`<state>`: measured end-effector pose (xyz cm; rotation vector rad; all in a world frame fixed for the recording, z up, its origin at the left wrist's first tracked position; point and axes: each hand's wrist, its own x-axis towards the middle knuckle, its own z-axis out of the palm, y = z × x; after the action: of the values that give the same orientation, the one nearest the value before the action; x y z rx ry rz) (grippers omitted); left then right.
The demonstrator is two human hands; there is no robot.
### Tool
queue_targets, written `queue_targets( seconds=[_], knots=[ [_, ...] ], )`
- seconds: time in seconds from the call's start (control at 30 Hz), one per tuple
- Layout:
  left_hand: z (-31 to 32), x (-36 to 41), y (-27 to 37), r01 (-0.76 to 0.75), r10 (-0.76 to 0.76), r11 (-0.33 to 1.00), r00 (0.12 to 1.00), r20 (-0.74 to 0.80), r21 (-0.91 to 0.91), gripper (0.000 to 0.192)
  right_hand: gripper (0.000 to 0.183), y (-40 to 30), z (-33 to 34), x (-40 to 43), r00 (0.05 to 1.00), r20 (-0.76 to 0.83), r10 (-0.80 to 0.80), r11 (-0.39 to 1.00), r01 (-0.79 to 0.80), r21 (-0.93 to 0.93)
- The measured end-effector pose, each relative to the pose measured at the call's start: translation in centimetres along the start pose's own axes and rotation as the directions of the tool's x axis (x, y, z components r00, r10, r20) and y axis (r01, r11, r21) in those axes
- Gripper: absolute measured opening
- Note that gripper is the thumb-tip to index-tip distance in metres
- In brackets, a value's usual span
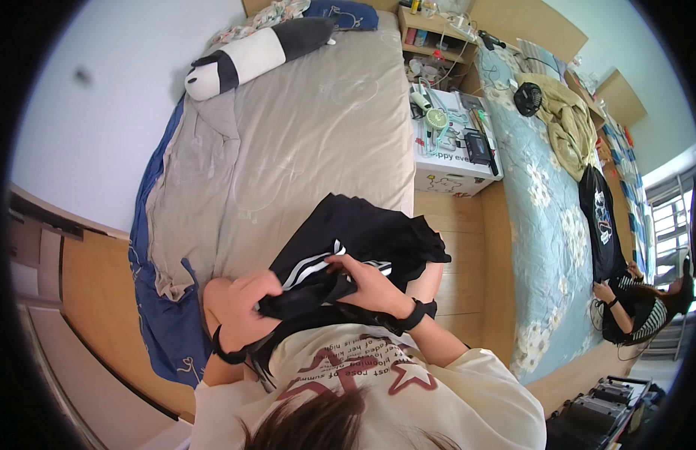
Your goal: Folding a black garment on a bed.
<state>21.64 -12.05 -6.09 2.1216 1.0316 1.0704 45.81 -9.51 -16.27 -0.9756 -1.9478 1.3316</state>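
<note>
A black cloth garment with white stripes [359, 225] lies across my lap, its far part spread over the bed's edge and my thigh. At its near left end, my left hand [249, 306] has its fingers curled on the fabric and is slightly blurred. My right hand [373, 287] pinches a fold beside the white stripes, close to the garment's middle. Black bands circle both wrists. The cloth between my hands is bunched, and the fingertips of the left hand are partly hidden.
I sit at the bed [325, 124] with a panda plush [258, 53] on it. To the right stand a white box [455, 183] bearing a small fan [437, 118], and another bed [550, 214]. A person [635, 309] there handles a black garment [598, 225].
</note>
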Motion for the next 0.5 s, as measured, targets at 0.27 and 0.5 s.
queue_targets(
  seconds=[0.27,0.5],
  knots=[
    [-3.1,-1.6,2.8,-0.132,0.146,0.986,0.980,-0.138,0.102,0.021,0.043,-2.3,-4.3,-4.1,0.976,0.220,-0.003,0.994,-0.022,0.111],
    [-1.4,-1.8,0.2,0.294,-0.260,0.917,0.953,-0.155,0.270,0.034,0.015,-8.0,-11.0,-8.5,0.973,-0.130,-0.188,0.959,0.211,0.191]
  ],
)
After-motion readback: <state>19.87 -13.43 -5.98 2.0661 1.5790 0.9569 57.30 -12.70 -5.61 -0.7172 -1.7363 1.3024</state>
